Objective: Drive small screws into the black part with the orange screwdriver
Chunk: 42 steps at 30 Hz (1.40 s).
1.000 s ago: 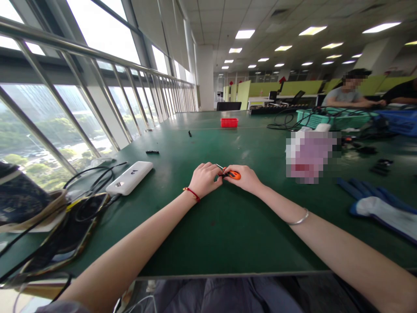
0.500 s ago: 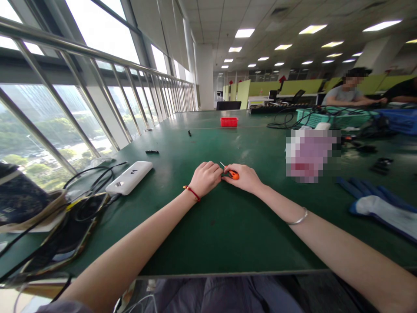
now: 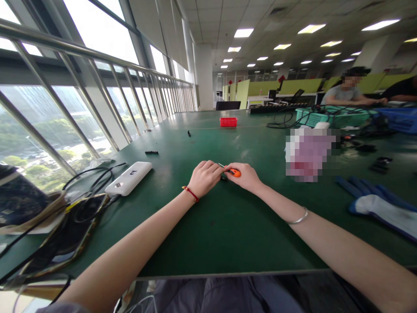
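Note:
Over the green table (image 3: pixel 208 234), my right hand (image 3: pixel 246 176) is closed round a small screwdriver (image 3: pixel 234 172) with an orange and black handle. Its thin metal shaft points left, toward the fingers of my left hand (image 3: pixel 204 179). That hand is closed too, its fingers bent and the fingertips close to the shaft. A small dark piece (image 3: pixel 223 178) shows just under the fingertips, between the two hands. Whether my left fingers grip this piece is hard to see, since they cover most of it.
To the left lie a white power bank (image 3: pixel 129 178), a phone (image 3: pixel 70 234) and black cables. A small black strip (image 3: pixel 151 152) and a red bin (image 3: pixel 228 122) lie farther back. At right are blue-white gloves (image 3: pixel 384 206), a green basket (image 3: pixel 342 118) and a seated person (image 3: pixel 345 93).
The screwdriver's handle has turned to lie flatter, pointing more to the right, and my right fingers have shifted slightly. The dark piece below the fingertips shows more clearly. My left hand stays nearly still.

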Each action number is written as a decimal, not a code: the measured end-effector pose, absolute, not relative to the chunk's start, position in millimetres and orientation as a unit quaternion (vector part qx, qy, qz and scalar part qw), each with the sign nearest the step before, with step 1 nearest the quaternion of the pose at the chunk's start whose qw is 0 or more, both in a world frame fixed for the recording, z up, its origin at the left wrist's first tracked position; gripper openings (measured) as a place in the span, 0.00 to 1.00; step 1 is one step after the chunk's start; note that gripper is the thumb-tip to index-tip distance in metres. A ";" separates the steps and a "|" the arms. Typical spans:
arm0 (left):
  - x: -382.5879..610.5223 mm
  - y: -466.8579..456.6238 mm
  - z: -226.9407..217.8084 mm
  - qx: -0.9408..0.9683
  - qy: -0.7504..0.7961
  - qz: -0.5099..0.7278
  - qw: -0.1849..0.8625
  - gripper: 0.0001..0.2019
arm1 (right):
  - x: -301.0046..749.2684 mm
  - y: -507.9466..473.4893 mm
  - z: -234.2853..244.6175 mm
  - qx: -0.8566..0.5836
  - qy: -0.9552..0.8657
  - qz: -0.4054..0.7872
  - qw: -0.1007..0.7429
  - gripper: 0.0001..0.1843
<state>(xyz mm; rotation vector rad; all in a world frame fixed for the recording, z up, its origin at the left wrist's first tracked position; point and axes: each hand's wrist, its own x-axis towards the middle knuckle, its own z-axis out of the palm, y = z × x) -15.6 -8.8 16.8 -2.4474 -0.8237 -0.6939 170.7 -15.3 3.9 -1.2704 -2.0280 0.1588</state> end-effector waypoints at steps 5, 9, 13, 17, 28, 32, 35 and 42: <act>-16.9 -6.7 12.9 -0.868 -0.335 -0.319 0.183 0.10 | 172.4 -18.0 5.9 -0.486 -0.799 0.001 0.353 0.09; -16.1 -6.9 13.4 -0.870 -0.345 -0.313 0.163 0.08 | 172.3 -18.4 5.8 -0.470 -0.808 -0.008 0.356 0.09; -17.4 -6.6 18.3 -0.870 -0.360 -0.316 0.118 0.06 | 174.7 -16.8 7.4 -0.456 -0.808 0.002 0.374 0.08; -23.7 -2.4 20.3 -0.886 -0.339 -0.316 0.004 0.05 | 185.6 -11.8 10.4 -0.478 -0.773 0.002 0.416 0.08; -26.2 7.7 15.3 -0.894 -0.364 -0.251 -0.071 0.06 | 195.3 -6.2 8.5 -0.522 -0.774 -0.020 0.359 0.09; -64.0 21.9 31.4 -0.813 -0.509 -0.284 0.012 0.09 | 194.2 -6.8 7.7 -0.508 -0.791 -0.013 0.340 0.09; -101.8 29.8 41.3 -0.711 -0.642 -0.270 0.093 0.11 | 193.7 -7.6 8.0 -0.505 -0.795 -0.007 0.336 0.09; -141.9 33.6 40.5 -0.623 -0.749 -0.181 0.134 0.15 | 191.4 -9.7 8.3 -0.505 -0.795 -0.004 0.337 0.08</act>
